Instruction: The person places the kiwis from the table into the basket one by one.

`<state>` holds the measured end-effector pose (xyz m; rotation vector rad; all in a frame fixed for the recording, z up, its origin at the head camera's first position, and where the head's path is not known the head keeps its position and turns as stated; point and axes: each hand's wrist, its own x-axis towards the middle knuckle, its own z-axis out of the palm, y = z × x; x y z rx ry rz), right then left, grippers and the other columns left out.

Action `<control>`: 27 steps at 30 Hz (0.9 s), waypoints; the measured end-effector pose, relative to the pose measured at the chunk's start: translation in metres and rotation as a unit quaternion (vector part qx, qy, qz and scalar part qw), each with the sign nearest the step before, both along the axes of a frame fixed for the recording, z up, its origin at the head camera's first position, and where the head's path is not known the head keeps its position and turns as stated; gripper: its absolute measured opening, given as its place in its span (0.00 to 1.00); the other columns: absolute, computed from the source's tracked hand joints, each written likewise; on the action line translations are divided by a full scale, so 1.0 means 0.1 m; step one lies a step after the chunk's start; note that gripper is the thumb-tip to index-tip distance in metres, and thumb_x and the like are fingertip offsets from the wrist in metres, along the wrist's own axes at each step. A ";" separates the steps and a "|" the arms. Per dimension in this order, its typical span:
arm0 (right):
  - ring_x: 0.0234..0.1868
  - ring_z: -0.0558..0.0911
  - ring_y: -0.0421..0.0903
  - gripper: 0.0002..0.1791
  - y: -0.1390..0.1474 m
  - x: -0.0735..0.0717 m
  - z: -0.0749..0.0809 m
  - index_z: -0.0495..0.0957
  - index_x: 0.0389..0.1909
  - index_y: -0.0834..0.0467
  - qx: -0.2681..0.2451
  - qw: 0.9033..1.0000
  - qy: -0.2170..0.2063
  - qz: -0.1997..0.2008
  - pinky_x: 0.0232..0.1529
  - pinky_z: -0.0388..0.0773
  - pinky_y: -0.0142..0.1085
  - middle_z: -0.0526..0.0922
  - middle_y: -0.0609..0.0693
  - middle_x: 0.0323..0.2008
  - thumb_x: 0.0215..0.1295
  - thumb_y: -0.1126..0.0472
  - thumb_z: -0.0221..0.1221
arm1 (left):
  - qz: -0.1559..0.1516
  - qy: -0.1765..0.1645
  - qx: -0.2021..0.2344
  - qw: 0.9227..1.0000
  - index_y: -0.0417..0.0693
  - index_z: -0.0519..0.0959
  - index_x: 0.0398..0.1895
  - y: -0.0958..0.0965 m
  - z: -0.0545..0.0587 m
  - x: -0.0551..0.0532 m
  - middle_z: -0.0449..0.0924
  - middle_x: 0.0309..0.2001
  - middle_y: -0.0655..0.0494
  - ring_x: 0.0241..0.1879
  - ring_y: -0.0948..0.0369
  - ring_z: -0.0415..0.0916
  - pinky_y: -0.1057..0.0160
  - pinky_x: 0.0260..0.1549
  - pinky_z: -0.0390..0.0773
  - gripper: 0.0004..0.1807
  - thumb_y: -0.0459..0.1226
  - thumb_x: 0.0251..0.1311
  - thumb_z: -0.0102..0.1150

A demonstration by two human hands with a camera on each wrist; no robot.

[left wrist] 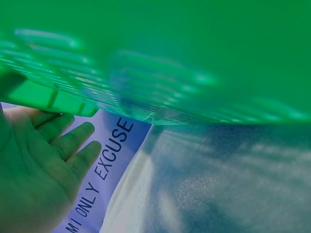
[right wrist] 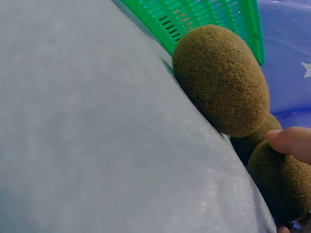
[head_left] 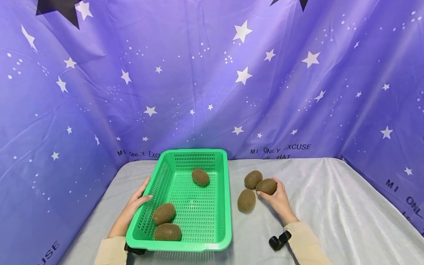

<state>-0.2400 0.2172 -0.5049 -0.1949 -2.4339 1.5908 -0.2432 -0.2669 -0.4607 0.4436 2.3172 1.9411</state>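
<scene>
My left hand (head_left: 134, 206) holds the left rim of a green plastic basket (head_left: 226, 206), its thumb over the rim. The left wrist view shows its other fingers (left wrist: 77, 145) outside, beneath the rim. Two brown kiwis (head_left: 164, 213) lie at the basket's near left and one kiwi (head_left: 200, 177) at its far side. Right of the basket, my right hand (head_left: 279, 200) grips a kiwi (head_left: 267, 186) between thumb and fingers. Beside it on the cloth are a second kiwi (head_left: 253, 179) and, nearer, a third kiwi (right wrist: 221, 80).
A pale grey cloth (head_left: 331, 206) covers the table. Purple curtains (head_left: 212, 73) with white stars and lettering stand behind it and at both sides. A small black device (head_left: 279, 240) is worn at my right wrist.
</scene>
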 end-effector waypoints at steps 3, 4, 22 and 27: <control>0.61 0.63 0.60 0.45 0.00 0.00 0.01 0.53 0.66 0.70 -0.010 1.000 0.002 -0.002 0.62 0.59 0.50 0.59 0.68 0.63 0.52 0.62 0.67 | 0.001 -0.002 0.000 1.000 0.45 0.39 0.75 0.00 0.01 0.01 0.33 0.74 0.40 0.54 0.83 0.61 0.78 0.49 0.68 0.39 0.31 0.66 0.46; 0.61 0.63 0.60 0.45 -0.01 0.00 0.01 0.53 0.66 0.70 -0.014 1.000 0.003 -0.003 0.62 0.60 0.50 0.59 0.68 0.63 0.52 0.62 0.67 | 0.000 -0.003 0.001 1.000 0.45 0.39 0.75 0.00 0.01 0.01 0.33 0.74 0.40 0.54 0.83 0.61 0.78 0.49 0.68 0.39 0.31 0.66 0.46; 0.57 0.68 0.59 0.44 0.01 0.02 0.06 0.55 0.66 0.69 -0.022 1.000 0.016 -0.012 0.57 0.66 0.49 0.66 0.67 0.59 0.52 0.62 0.67 | 0.000 -0.007 -0.010 1.000 0.47 0.38 0.75 -0.01 0.00 0.01 0.34 0.74 0.41 0.53 0.86 0.60 0.78 0.49 0.67 0.39 0.32 0.66 0.46; 0.58 0.69 0.56 0.46 0.00 0.03 0.16 0.52 0.69 0.67 -0.040 0.999 0.006 0.005 0.55 0.67 0.37 0.64 0.65 0.61 0.54 0.60 0.67 | -0.012 -0.003 0.014 1.000 0.44 0.37 0.75 -0.01 -0.01 0.00 0.34 0.74 0.38 0.53 0.83 0.63 0.76 0.49 0.70 0.40 0.31 0.66 0.45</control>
